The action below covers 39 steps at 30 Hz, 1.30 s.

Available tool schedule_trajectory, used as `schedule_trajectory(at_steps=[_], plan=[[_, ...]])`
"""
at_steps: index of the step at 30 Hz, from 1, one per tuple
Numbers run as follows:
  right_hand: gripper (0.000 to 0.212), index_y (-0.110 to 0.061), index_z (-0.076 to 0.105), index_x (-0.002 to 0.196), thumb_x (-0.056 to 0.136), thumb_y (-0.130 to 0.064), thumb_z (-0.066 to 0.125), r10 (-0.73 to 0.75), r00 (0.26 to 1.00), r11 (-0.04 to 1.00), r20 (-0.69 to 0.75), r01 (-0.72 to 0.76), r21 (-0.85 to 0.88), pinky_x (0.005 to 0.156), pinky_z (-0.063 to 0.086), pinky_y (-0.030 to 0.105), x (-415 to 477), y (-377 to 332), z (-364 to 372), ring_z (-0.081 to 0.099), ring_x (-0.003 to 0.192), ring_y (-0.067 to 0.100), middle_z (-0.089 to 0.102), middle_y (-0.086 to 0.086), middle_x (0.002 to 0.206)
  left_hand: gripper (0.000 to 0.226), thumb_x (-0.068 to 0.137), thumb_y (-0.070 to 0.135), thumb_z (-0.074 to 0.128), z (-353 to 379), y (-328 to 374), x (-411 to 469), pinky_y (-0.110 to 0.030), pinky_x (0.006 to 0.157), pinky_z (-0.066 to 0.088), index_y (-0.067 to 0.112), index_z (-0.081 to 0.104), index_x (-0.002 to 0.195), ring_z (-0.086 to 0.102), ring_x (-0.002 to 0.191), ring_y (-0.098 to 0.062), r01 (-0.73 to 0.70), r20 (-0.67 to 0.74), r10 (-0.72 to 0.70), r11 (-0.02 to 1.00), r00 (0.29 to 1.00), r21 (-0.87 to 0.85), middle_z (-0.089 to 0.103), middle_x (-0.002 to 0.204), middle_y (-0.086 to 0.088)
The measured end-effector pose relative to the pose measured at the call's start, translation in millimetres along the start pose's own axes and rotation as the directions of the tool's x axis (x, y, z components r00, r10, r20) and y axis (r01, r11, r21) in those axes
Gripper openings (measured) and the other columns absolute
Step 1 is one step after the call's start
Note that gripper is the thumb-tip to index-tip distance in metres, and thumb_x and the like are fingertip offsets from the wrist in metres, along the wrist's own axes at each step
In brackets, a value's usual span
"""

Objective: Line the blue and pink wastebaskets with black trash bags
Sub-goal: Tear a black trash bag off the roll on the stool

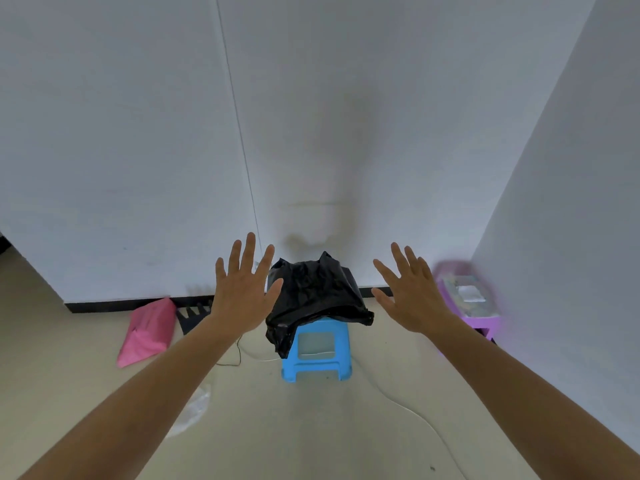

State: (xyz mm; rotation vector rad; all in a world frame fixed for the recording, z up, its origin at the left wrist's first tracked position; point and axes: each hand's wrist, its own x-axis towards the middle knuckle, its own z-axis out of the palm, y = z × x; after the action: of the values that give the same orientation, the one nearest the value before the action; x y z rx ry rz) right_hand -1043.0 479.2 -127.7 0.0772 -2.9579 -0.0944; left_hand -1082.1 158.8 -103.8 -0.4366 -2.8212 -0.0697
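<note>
A black trash bag (317, 299) lies crumpled over the top of a blue plastic stool (317, 355) by the white wall. My left hand (244, 289) is stretched out just left of the bag, fingers spread, holding nothing. My right hand (410, 296) is held out to the bag's right, also spread and empty. A pink object (149, 332) lies on the floor at the left by the wall; whether it is a wastebasket I cannot tell. No blue wastebasket shows.
A purple plastic stool (478, 306) with items on top stands in the right corner. A white cable (415, 414) and a thin dark wire (239, 351) run across the beige floor. A clear plastic bag (194, 410) lies under my left forearm. A black comb-like piece (194, 315) leans by the baseboard.
</note>
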Motion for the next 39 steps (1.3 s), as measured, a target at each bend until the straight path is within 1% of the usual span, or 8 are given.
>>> schedule_trajectory(at_steps=[9,13,22,28,31,33,35,39], plan=[[0.071,-0.023,0.013,0.155,0.097,-0.050,0.044,0.058,0.980,0.990,0.192,-0.081,0.112,0.117,0.021,0.048,164,79,137,0.004,0.148,0.037,-0.004,0.017,0.162,0.068,0.097,0.049,0.036,166,3,151,-0.054,0.115,0.023,0.019,0.015,0.154,0.009,0.147,-0.036,0.072,0.242,-0.072,0.997,0.967,0.011,0.002,0.162,-0.016],[0.073,-0.022,0.014,0.154,0.095,-0.047,0.048,0.040,0.935,0.982,0.353,-0.102,0.159,0.114,0.025,0.048,232,98,204,0.010,0.147,0.038,0.000,0.018,0.161,0.067,0.097,0.048,0.037,248,2,185,-0.052,0.116,0.021,0.016,0.017,0.153,0.006,0.148,-0.035,0.260,0.435,-0.237,0.966,0.869,0.007,0.002,0.162,-0.017],[0.094,-0.021,0.005,0.156,0.085,-0.038,0.065,-0.027,0.814,0.945,0.581,-0.169,0.281,0.117,0.019,0.052,290,74,367,0.009,0.146,0.041,0.000,0.023,0.159,0.072,0.090,0.038,0.057,417,-11,194,-0.054,0.110,0.028,0.014,0.025,0.149,0.013,0.144,-0.038,0.515,0.632,-0.385,0.857,0.673,-0.027,0.009,0.159,-0.022],[0.116,-0.024,-0.007,0.155,0.075,-0.033,0.077,0.153,0.842,0.898,0.518,-0.337,0.282,0.116,0.012,0.056,276,32,485,0.001,0.146,0.045,-0.006,0.024,0.159,0.106,0.077,0.037,0.076,546,-35,170,-0.057,0.109,0.025,0.010,0.005,0.151,0.006,0.145,-0.037,0.859,0.671,-0.634,0.513,0.385,-0.008,0.004,0.159,-0.020],[0.099,-0.024,0.004,0.155,0.082,-0.033,0.071,0.253,0.847,0.864,0.468,-0.415,0.284,0.117,0.011,0.051,280,21,524,0.008,0.146,0.041,0.008,0.023,0.160,0.111,0.070,0.039,0.081,595,-54,168,-0.054,0.104,0.039,0.015,0.008,0.150,0.030,0.137,-0.038,0.917,0.683,-0.667,0.399,0.299,-0.013,0.032,0.150,-0.018],[0.061,-0.019,0.038,0.147,0.090,-0.023,0.059,0.242,0.876,0.893,0.418,-0.370,0.258,0.117,0.023,0.048,286,19,538,0.031,0.139,0.037,0.042,0.017,0.148,0.075,0.077,0.034,0.072,611,-64,167,-0.039,0.084,0.048,0.016,0.034,0.139,0.057,0.112,-0.036,0.932,0.673,-0.671,0.355,0.310,-0.075,0.061,0.121,-0.013],[0.039,-0.019,0.061,0.129,0.092,-0.014,0.050,0.252,0.906,0.905,0.340,-0.346,0.250,0.101,0.039,0.044,297,17,534,0.054,0.116,0.034,0.065,0.012,0.121,0.037,0.087,0.024,0.058,606,-68,174,-0.030,0.074,0.042,0.014,0.052,0.123,0.063,0.097,-0.031,0.910,0.587,-0.708,0.393,0.392,-0.133,0.068,0.106,-0.009],[0.035,-0.018,0.059,0.125,0.093,-0.011,0.046,0.298,0.922,0.858,0.246,-0.372,0.353,0.074,0.042,0.036,327,1,480,0.058,0.097,0.033,0.061,0.008,0.117,0.028,0.093,0.011,0.041,555,-75,212,-0.030,0.078,0.040,0.006,0.053,0.117,0.055,0.093,-0.023,0.835,0.436,-0.720,0.396,0.541,-0.382,0.061,0.110,-0.011]])
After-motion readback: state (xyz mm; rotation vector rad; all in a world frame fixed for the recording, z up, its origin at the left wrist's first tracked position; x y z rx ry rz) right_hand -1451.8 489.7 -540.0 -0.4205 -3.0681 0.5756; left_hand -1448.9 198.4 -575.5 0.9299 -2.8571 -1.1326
